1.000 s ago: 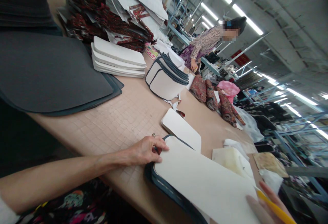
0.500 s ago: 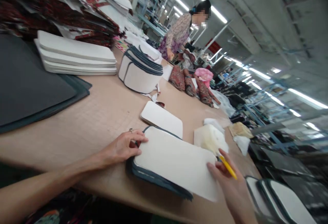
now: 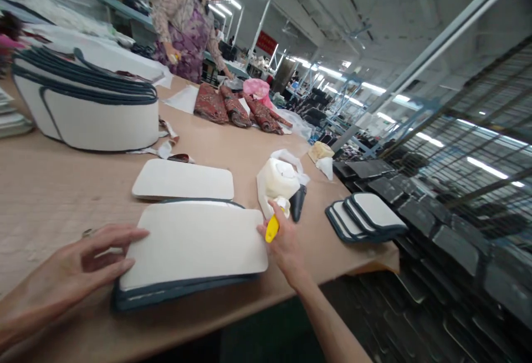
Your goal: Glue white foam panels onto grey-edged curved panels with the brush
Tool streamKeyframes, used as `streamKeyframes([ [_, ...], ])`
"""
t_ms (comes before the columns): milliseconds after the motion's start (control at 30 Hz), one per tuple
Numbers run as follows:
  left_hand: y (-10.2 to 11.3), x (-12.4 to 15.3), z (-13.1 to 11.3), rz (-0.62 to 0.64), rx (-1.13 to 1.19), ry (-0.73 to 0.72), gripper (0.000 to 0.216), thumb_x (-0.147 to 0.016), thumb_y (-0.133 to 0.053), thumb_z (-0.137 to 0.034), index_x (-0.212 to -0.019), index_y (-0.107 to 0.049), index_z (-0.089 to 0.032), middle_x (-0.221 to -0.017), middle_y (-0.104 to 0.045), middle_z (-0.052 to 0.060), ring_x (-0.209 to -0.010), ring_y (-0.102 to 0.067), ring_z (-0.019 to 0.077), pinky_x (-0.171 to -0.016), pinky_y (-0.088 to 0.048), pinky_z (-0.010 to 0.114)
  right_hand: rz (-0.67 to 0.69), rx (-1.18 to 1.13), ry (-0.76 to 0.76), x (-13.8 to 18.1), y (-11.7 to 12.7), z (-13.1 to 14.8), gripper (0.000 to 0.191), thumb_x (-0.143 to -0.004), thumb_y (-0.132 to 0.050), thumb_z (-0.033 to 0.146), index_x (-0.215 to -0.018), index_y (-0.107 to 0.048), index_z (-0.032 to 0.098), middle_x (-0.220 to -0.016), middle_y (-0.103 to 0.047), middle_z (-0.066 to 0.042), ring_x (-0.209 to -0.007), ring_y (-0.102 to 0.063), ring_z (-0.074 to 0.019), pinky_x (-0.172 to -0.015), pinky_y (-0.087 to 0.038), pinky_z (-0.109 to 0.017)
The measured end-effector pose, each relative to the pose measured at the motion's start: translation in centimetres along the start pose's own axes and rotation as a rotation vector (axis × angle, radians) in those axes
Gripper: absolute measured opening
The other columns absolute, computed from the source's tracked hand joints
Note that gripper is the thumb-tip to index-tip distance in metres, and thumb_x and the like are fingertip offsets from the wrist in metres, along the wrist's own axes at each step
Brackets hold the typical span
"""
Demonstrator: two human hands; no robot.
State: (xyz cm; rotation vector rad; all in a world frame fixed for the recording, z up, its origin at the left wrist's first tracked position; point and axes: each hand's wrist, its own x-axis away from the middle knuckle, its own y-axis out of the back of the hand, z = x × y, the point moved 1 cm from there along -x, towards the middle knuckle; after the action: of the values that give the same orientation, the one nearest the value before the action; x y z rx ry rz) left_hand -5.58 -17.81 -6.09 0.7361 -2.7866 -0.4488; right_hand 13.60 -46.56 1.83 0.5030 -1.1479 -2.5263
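Note:
A white panel (image 3: 195, 241) lies on a stack of dark-edged panels (image 3: 174, 291) at the near edge of the brown table (image 3: 50, 197). My left hand (image 3: 78, 266) rests at the stack's left end, fingers stretched out against the edge. My right hand (image 3: 282, 241) is at the stack's right end, closed round a yellow tool (image 3: 272, 229). Just beyond the tool sits a white container (image 3: 279, 179) on a white sheet, with a dark cone-shaped piece (image 3: 297, 203) beside it. A single white panel (image 3: 183, 181) lies behind the stack.
A tall curved pile of white, dark-trimmed pieces (image 3: 87, 111) stands at back left. Red patterned fabric rolls (image 3: 236, 109) lie further back, near a person in a patterned top (image 3: 187, 19). A small stack of panels (image 3: 366, 218) sits at the table's right corner. Dark panels (image 3: 436, 224) fill the floor at right.
The view has swung right and down. My right hand with the yellow tool has moved from the panel's near corner to its far right end. My left hand has stayed at the left end.

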Motion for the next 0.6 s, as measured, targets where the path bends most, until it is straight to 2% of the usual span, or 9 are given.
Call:
streamKeyframes([
  [133, 0.4, -0.7, 3.0, 0.006, -0.011, 0.004, 0.063, -0.050, -0.071, -0.065, -0.102, -0.067, -0.030, -0.122, -0.056, -0.003, -0.122, -0.042, 0.0272, -0.094, -0.044, 0.032, -0.007, -0.034, -0.005, 0.0, -0.3, -0.2, 0.051, -0.073, -0.057, 0.020, -0.124, -0.049, 0.020, -0.072, -0.060, -0.001, -0.066, -0.056, -0.0178, -0.064, -0.045, -0.029],
  [233, 0.5, -1.0, 3.4, 0.022, -0.039, -0.030, 0.060, -0.053, -0.071, -0.063, -0.103, -0.067, -0.031, -0.123, -0.055, -0.002, -0.122, -0.042, 0.0275, -0.095, -0.041, 0.036, -0.045, -0.069, 0.008, 0.0, 0.1, 0.1, 0.049, -0.075, -0.056, 0.020, -0.124, -0.049, 0.019, -0.072, -0.061, 0.000, -0.066, -0.057, -0.0175, -0.066, -0.044, -0.029],
  [433, 0.8, -0.7, 1.5, 0.013, -0.065, -0.024, 0.056, -0.049, -0.074, -0.059, -0.097, -0.071, -0.029, -0.117, -0.060, 0.000, -0.117, -0.048, 0.0290, -0.092, -0.046, 0.035, -0.108, -0.150, -0.006, -0.5, 2.1, 2.0, 0.045, -0.074, -0.057, 0.026, -0.118, -0.052, 0.015, -0.067, -0.061, 0.000, -0.059, -0.057, -0.0162, -0.058, -0.044, -0.027],
  [600, 0.3, 0.2, -1.7, 0.019, -0.114, -0.034, 0.058, -0.048, -0.070, -0.065, -0.092, -0.072, -0.028, -0.111, -0.065, 0.001, -0.108, -0.056, 0.0282, -0.084, -0.052, 0.034, -0.186, -0.181, 0.056, -0.8, 3.2, 3.3, 0.045, -0.077, -0.057, 0.033, -0.119, -0.051, 0.018, -0.072, -0.064, 0.000, -0.063, -0.059, -0.0156, -0.062, -0.045, -0.027],
])
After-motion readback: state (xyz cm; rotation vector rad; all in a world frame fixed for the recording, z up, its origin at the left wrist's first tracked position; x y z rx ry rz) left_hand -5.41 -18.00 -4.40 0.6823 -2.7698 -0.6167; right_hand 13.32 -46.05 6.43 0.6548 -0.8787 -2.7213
